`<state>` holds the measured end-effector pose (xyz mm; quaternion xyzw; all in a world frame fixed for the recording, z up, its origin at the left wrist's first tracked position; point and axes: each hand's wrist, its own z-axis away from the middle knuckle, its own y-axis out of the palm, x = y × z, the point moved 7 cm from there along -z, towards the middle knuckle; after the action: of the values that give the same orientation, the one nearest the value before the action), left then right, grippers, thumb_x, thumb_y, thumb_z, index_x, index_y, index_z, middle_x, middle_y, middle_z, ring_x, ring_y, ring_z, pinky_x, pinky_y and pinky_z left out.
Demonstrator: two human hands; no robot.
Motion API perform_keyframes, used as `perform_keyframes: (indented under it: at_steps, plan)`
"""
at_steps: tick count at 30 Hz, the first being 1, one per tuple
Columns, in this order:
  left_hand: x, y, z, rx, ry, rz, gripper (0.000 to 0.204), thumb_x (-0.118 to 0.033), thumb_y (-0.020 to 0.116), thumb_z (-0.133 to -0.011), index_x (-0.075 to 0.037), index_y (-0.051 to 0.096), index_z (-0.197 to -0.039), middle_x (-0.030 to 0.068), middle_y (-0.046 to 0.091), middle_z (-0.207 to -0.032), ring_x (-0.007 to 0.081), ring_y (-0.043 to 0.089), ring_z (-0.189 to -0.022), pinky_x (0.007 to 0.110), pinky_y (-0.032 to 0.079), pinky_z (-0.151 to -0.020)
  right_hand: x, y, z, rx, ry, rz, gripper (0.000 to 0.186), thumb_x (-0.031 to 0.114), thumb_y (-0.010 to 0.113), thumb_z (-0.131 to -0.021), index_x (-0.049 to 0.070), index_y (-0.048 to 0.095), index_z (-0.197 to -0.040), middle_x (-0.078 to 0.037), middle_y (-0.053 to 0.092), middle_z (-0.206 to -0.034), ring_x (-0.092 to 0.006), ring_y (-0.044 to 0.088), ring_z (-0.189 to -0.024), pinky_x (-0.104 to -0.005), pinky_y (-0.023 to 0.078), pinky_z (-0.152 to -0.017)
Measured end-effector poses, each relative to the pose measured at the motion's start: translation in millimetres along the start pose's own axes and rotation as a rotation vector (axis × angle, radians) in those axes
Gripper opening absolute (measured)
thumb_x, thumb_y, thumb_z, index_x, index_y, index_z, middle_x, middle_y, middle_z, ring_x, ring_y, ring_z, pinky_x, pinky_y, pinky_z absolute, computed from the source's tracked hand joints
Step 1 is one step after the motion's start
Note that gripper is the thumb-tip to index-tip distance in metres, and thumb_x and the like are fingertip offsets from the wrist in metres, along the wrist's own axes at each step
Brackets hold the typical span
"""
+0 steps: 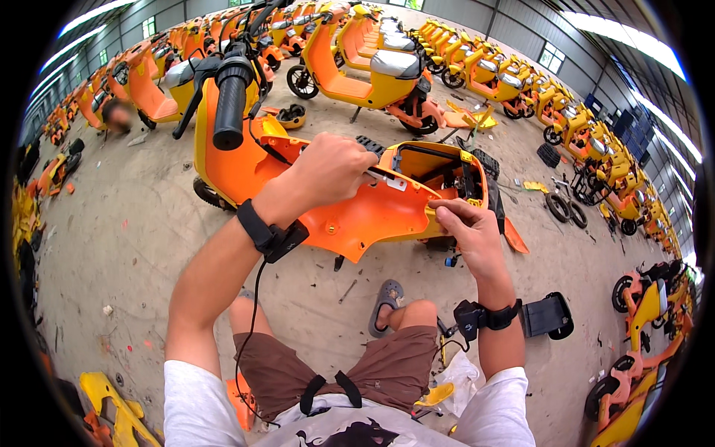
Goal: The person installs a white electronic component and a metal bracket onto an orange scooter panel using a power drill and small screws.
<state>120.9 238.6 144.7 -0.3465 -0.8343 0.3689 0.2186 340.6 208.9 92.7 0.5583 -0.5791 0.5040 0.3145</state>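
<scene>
A large hall with grey metal walls (514, 33) makes the background, and its concrete floor (134, 246) is dusty and marked with small scraps. On this floor stand long rows of parked scooters (339, 82), yellow and orange, many with a silver-grey seat.

The nearest scooter (223, 167) stands directly before the person, with its front end to the left. Along its near side, at the middle, is the orange panel (357, 223), a wide curved shell with its inner surface and small holes visible. It does not lie flush with the body, so I judge that it is not fastened at this moment. To the right, the rear compartment (478, 179) is uncovered: no seat is on it, and dark parts show inside. The work seems to be partway; the panel and the rear top are both unclosed, while the front body and the handlebar grip (233, 108) are in place.

The left hand (328, 171) is curled at the upper edge of the panel; its fingertips are hidden, and I cannot tell what exactly it grips. The right hand (473, 231) pinches the panel's right end between thumb and finger.

Below the panel, a thin metal tool (348, 291) lies on the floor, touched by neither hand.
</scene>
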Motion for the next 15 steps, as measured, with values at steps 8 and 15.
perform_keyframes:
  at_steps: [8, 15]
  plan:
    - [-3, -2, 0, -0.008, 0.037, -0.04, 0.016, -0.016, 0.076, -0.069, -0.006, 0.067, -0.078, 0.0087, 0.06, -0.063, 0.0285, 0.063, -0.065, 0.041, 0.047, -0.058, 14, 23, -14, 0.028, -0.007, -0.245, 0.023, 0.004, 0.068, -0.09, -0.007, 0.064, -0.11, -0.009, 0.071, -0.095, -0.0142, 0.068, -0.086, -0.0271, 0.056, -0.076]
    - [-4, 1, 0, 0.047, 0.009, -0.106, 0.015, -0.016, 0.075, -0.07, -0.007, 0.065, -0.075, 0.0082, 0.061, -0.063, 0.0275, 0.065, -0.067, 0.04, 0.048, -0.058, 47, 32, -7, -0.263, -0.516, 0.377, 0.015, 0.004, 0.08, -0.075, 0.001, 0.072, -0.087, -0.005, 0.066, -0.083, -0.0123, 0.06, -0.067, -0.0267, 0.046, -0.058]
